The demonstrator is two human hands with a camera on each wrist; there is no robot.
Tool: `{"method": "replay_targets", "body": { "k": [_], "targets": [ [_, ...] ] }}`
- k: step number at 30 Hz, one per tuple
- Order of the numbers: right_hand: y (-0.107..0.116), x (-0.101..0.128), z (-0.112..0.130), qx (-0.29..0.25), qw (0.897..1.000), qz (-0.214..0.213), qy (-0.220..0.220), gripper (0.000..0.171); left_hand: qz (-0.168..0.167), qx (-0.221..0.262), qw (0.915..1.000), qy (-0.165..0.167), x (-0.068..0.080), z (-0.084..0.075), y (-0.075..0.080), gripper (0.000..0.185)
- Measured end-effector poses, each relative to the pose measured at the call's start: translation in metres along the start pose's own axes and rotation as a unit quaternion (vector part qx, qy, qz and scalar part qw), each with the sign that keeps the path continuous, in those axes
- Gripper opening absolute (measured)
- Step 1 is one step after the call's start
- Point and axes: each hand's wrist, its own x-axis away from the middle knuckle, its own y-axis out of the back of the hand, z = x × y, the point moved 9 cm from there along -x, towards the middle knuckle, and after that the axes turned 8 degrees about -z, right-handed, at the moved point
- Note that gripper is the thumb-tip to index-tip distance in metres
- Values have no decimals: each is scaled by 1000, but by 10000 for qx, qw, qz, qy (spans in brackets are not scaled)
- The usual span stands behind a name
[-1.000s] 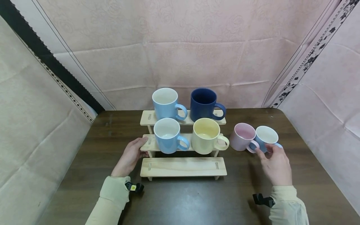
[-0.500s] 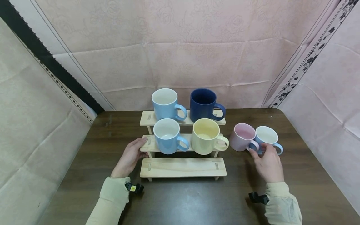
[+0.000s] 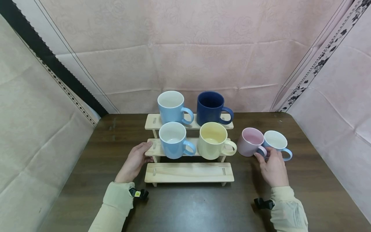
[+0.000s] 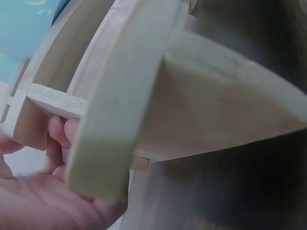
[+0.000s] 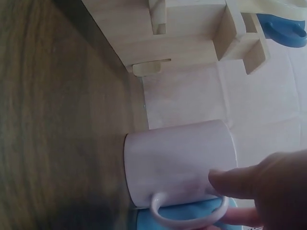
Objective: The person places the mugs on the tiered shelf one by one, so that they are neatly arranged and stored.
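Note:
A three-tier wooden rack [image 3: 189, 172] stands on the table. My left hand [image 3: 134, 162] grips the left end of its middle tier; in the left wrist view curled fingers [image 4: 58, 130] lie under the board. To the right of the rack stands a pink mug [image 3: 248, 145], upright on the table. My right hand [image 3: 273, 167] is at its handle, with the thumb on one side and fingers on the other. In the right wrist view the thumb [image 5: 235, 183] lies beside the pink handle [image 5: 184, 223]. A light blue mug [image 3: 275, 140] stands close behind those fingers.
The top tier bears a light blue mug [image 3: 170, 108] and a dark blue mug [image 3: 210, 109]. On the middle tier are another light blue mug [image 3: 173, 141] and a pale yellow mug [image 3: 212, 141]. Pale cloth [image 3: 185, 64] hangs behind the dark table [image 3: 185, 206].
My right hand has moved left from the light blue mug's side to the pink mug's handle. The left hand stays on the rack.

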Motion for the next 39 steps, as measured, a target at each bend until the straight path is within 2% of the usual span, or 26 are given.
{"method": "replay_targets", "body": {
  "k": [7, 16, 24, 31, 39],
  "targets": [
    [1, -2, 0, -42, 9999, -126, 80, 36, -21, -37, 10000, 19, 0, -1, 0, 50],
    [-3, -7, -7, -65, 9998, -27, -176, 30, -55, -32, 10000, 39, 1, -3, -1, 49],
    [-4, -7, -9, -124, 9991, -247, -322, 25, -59, -54, 10000, 24, 0, -2, -1, 52],
    [-5, -4, -10, -221, 9983, -302, -452, 27, -42, -87, 10000, -14, -1, -1, 0, 51],
    [-8, -4, -15, -284, 9972, -88, -681, 30, -60, -78, 10000, 8, 0, 0, 0, 52]
  ]
}}
